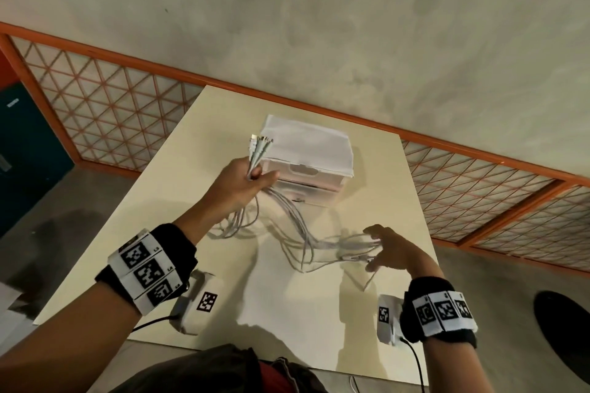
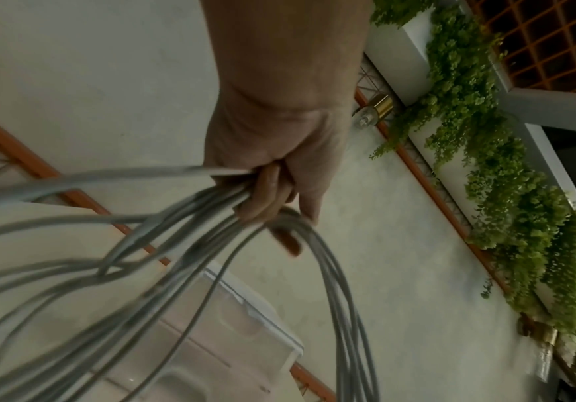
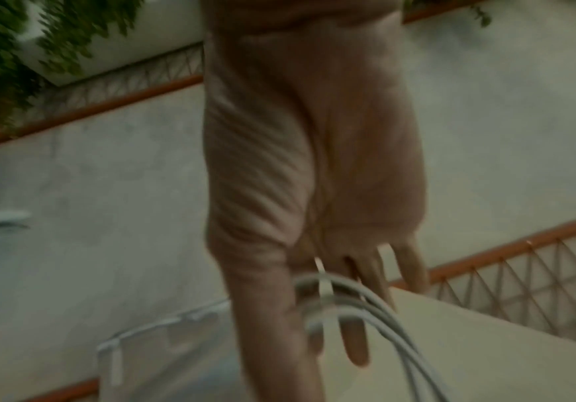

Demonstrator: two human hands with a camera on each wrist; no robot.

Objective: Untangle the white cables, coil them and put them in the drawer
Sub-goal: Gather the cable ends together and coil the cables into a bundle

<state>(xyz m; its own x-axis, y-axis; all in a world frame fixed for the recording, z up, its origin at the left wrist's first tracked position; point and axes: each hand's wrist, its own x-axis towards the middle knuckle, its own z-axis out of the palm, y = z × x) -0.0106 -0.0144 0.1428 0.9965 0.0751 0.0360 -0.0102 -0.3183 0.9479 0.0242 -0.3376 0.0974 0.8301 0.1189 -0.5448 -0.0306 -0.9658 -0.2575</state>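
My left hand (image 1: 252,180) is raised above the table and grips a bundle of white cables (image 1: 297,226) near one end. Their connector ends (image 1: 260,145) stick up out of the fist. In the left wrist view my curled fingers (image 2: 269,195) clamp the cables (image 2: 176,244), which fan out downward. The strands sag towards my right hand (image 1: 383,249), held low with its fingers spread and straight. Cable loops (image 3: 365,310) hang over those fingers (image 3: 355,342). Behind the left hand stands a white translucent drawer unit (image 1: 313,150), its drawer fronts facing me.
The cream table (image 1: 287,313) has bare surface in front of the drawer unit. An orange lattice rail (image 1: 127,99) runs behind the table along a grey floor. A dark round object (image 1: 562,325) lies on the floor at the right.
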